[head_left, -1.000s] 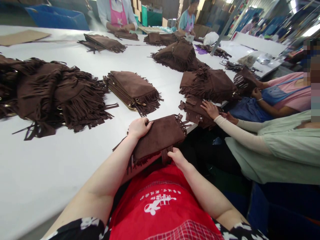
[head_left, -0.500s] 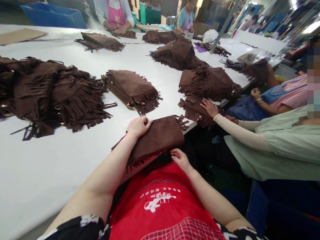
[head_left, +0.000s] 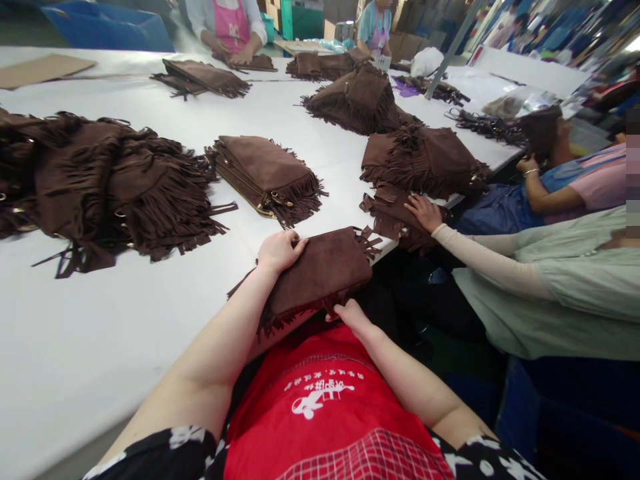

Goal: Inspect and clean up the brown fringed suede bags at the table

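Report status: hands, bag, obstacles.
Left hand on brown bag; right hand at its near edge, grip unclear. Bag at table's edge. More bags beyond it.

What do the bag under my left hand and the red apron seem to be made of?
The brown bag looks like suede, real or imitation: matte, softly napped surface and cut fringe. The red apron looks like smooth cloth, fibre unclear: it drapes and creases, with white print.

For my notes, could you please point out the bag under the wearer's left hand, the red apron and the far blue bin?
Bag (head_left: pixel 323 270): head view, flat panel.
Apron (head_left: pixel 377 400): head view, front, beside print.
Bin (head_left: pixel 113 30): head view, side wall.
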`<state>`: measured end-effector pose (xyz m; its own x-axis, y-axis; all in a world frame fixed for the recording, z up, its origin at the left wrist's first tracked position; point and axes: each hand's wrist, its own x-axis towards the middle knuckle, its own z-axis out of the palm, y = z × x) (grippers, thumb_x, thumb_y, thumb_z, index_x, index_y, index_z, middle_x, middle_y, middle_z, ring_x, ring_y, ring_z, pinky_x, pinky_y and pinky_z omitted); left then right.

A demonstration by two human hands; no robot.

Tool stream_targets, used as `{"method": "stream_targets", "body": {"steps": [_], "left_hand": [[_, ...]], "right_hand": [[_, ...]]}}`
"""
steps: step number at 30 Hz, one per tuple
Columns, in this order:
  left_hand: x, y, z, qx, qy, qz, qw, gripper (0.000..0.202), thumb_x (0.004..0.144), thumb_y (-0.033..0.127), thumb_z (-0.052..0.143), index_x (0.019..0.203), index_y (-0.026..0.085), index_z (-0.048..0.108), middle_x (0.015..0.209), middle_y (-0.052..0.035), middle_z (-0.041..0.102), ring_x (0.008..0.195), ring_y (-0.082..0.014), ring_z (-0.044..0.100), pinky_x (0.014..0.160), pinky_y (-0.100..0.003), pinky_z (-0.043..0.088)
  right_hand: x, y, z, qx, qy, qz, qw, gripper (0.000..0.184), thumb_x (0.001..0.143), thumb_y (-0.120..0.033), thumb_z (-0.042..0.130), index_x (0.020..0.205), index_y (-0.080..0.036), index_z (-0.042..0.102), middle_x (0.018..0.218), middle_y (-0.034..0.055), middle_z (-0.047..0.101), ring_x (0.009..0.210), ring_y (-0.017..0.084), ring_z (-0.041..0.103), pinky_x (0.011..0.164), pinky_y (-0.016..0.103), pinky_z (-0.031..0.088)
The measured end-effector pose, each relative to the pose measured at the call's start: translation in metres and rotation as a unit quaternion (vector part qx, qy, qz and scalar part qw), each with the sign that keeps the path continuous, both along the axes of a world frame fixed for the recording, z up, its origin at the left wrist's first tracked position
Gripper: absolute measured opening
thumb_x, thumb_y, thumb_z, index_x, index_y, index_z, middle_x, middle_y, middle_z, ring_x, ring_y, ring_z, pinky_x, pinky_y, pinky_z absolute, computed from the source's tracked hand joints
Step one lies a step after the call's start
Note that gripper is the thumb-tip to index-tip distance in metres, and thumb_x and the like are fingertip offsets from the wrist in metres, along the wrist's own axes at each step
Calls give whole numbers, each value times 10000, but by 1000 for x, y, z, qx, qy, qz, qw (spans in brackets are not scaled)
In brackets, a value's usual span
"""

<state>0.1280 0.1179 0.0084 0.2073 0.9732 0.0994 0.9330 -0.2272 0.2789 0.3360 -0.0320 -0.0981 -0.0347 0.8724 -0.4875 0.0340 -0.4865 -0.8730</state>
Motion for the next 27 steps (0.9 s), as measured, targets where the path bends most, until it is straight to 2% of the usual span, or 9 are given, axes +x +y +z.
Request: {"method": "stream_targets", "body": {"steps": [6,7,9,11,13,17,20,24,27], "left_hand": [[0,0,2,-15,-1,1,1000,491,908,601,350,959,237,675,994,-82,707,935,-248,640,828,-355,466],[0,1,1,-13,-1,0,1000,492,909,600,347,957,237,675,990,-81,707,930,-248,641,822,-356,466],[0,1,0,-7,-2,-3,1000,499,911,602,338,954,236,674,981,-81,706,920,-249,642,810,-357,466],[-1,1,-1,-2,-3,-4,1000,505,911,604,334,952,235,676,976,-83,706,913,-253,642,807,-361,465],[0,1,-1,-2,-2,-4,1000,505,910,605,338,950,233,677,975,-83,707,909,-253,643,809,-360,463],[0,0,1,-2,-2,-1,1000,484,911,592,351,949,236,676,986,-79,710,914,-251,645,813,-355,464],[0,0,1,0,-2,-4,1000,480,915,588,347,940,235,673,984,-75,711,915,-250,647,808,-353,467],[0,-1,2,3,-2,-4,1000,479,914,588,346,935,235,670,985,-74,710,918,-250,646,810,-352,466],[0,-1,3,-9,-5,-3,1000,480,909,595,351,947,240,671,998,-75,707,927,-253,642,819,-356,465]], "right_hand": [[23,-16,-13,-72,-21,-22,997,37,617,-179,636,585,-175,616,457,6,633,460,155,607,588,300,536],[27,-16,-12,-67,-21,-36,997,10,619,-178,637,623,-177,627,511,12,664,514,165,637,626,309,544],[33,-12,-4,-39,-12,-71,997,109,641,-195,630,748,-186,652,699,29,734,704,188,694,734,322,549],[35,-6,7,16,26,-96,995,216,666,-226,628,878,-198,663,903,40,753,896,211,693,829,335,533],[32,1,19,69,83,-94,990,274,673,-265,647,935,-191,672,986,51,745,969,239,675,865,356,522],[17,15,28,82,107,-66,989,242,645,-285,680,848,-155,699,882,60,749,888,251,683,808,355,536],[11,12,16,52,30,-46,997,187,635,-228,647,802,-171,708,823,35,751,846,223,686,790,326,536],[16,-16,-7,-49,-33,36,998,38,605,-192,647,622,-175,676,524,0,665,594,186,654,701,320,541],[25,-26,-12,-58,-30,12,998,73,605,-204,643,668,-179,671,574,3,686,602,178,657,718,323,541]]}}
